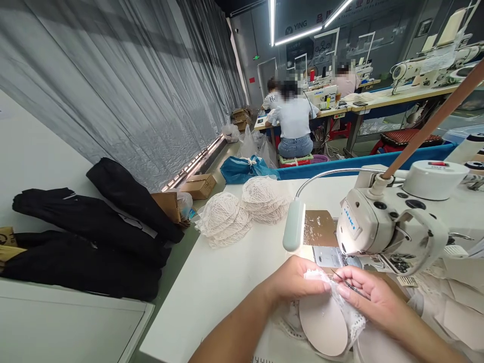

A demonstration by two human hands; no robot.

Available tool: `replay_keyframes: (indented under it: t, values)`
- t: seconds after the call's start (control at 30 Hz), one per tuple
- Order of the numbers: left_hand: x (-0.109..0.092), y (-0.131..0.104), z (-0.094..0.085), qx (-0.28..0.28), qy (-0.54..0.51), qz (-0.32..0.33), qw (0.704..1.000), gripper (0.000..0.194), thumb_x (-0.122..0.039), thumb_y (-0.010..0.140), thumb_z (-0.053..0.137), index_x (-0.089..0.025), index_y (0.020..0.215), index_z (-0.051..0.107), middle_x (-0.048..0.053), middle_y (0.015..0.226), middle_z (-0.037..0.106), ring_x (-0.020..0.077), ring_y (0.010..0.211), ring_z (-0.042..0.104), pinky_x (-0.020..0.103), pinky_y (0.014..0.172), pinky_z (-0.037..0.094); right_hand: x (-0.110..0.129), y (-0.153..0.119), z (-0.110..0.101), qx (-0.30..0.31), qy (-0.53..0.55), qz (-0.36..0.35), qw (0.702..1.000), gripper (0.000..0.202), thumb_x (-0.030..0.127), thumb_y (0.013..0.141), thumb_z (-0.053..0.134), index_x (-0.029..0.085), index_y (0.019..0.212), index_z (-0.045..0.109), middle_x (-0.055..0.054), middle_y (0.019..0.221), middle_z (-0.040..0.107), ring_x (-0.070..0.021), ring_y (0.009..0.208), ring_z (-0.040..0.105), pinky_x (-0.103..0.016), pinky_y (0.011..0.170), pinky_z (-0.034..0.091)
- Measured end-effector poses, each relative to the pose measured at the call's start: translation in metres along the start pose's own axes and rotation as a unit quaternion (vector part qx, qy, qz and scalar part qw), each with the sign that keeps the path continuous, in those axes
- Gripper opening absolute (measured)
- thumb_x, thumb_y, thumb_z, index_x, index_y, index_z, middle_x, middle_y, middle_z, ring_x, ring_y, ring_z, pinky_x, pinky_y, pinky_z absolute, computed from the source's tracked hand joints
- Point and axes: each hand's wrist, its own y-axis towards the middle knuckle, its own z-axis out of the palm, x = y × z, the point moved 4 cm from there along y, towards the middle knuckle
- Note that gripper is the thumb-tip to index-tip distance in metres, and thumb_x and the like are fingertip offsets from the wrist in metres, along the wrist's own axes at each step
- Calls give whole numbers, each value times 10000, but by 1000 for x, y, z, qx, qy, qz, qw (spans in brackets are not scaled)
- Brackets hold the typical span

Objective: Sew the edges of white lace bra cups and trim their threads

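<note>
My left hand [300, 280] pinches the top edge of a piece of white lace [353, 315] with a smooth beige oval cup [324, 325] on it. Close on the right, my right hand [365, 292] has its fingers closed around small dark metal snips [350, 285], whose tip points toward the lace near my left thumb. The thumb of that hand also rests at the lace edge. Both hands are just in front of the white sewing machine [372, 222]. The lower part of the lace and cup lies over the table's front area.
Two stacks of lace cups, one on the left [225, 219] and one behind it [264, 199], stand on the white table [212, 282]. A lamp [294, 224] hangs beside the machine. Beige pieces [459, 312] lie at right. Several people sit at machines beyond.
</note>
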Motion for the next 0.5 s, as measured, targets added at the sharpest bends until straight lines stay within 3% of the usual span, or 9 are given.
replay_keyframes:
  t: [0.13,0.27,0.4,0.5]
  values:
    - [0,-1,-1,-22,-27,-22,999,375,-447,617,846,-118,770,750,24,686,631,147,662,538,281,671,420,-8,-5,-7,31,72,71,994,493,674,893,436,247,1067,610,-10,776,630,-200,712,609,-309,659,491]
    - [0,-1,-1,-23,-35,-30,999,406,-471,616,839,-114,797,770,30,692,650,158,672,558,294,690,442,-11,-6,-17,38,45,84,995,464,665,861,517,269,1079,626,-10,833,647,-224,801,616,-327,744,475]
    - [3,0,1,-8,-33,-23,999,425,-481,622,838,-125,846,781,39,737,673,175,718,574,307,739,443,-3,-3,-15,88,-5,44,995,395,603,879,532,262,1039,651,-15,852,655,-221,807,616,-332,753,470]
    - [0,0,4,6,-21,-15,1000,411,-492,627,835,-129,808,767,14,692,621,151,688,520,278,678,395,8,0,-13,107,-70,-10,992,344,547,902,512,260,997,677,-12,812,662,-217,764,613,-335,712,462]
